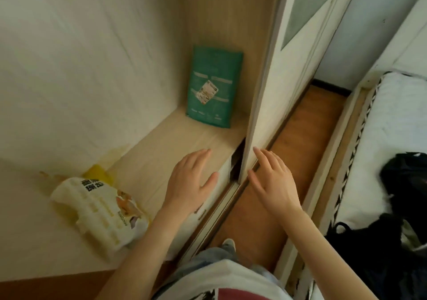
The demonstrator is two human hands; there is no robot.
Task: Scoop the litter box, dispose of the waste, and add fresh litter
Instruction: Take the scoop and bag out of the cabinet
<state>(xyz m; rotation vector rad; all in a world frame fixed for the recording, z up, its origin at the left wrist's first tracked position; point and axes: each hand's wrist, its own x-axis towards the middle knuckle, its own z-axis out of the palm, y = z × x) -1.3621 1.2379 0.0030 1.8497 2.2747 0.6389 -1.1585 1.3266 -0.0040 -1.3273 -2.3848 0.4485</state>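
Both empty, fingers straight: left hand (189, 182), right hand (270, 179). Green litter bag (213, 89) upright (probably heavy, slumping); grip top edge, support base.

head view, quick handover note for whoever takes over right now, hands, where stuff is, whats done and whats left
Left hand: open, empty, over the wardrobe shelf.
Right hand: open, fingers at the edge of the sliding door.
Green bag stands upright at the back of the shelf; white and yellow bag lies at its near left.
Litter box and scoop not in view.
Done: nothing visible. Left: pick a bag, scoop, dispose, refill.
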